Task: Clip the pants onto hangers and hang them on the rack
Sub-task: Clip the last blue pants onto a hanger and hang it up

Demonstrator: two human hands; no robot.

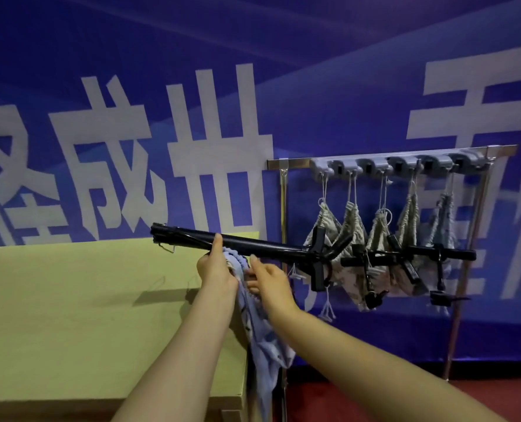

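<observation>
A long black clip hanger is held level in front of me, its black clips sticking out near its right half. My left hand grips both the bar and the elastic waistband of light blue patterned pants, which hang down past the table edge. My right hand pinches the same waistband just right of the left hand. Behind stands a metal rack whose grey hook strip carries several pale patterned pants.
A yellow-green table fills the lower left, its right edge under my hands. A blue banner with large white characters covers the wall. The rack's right leg stands on a dark red floor.
</observation>
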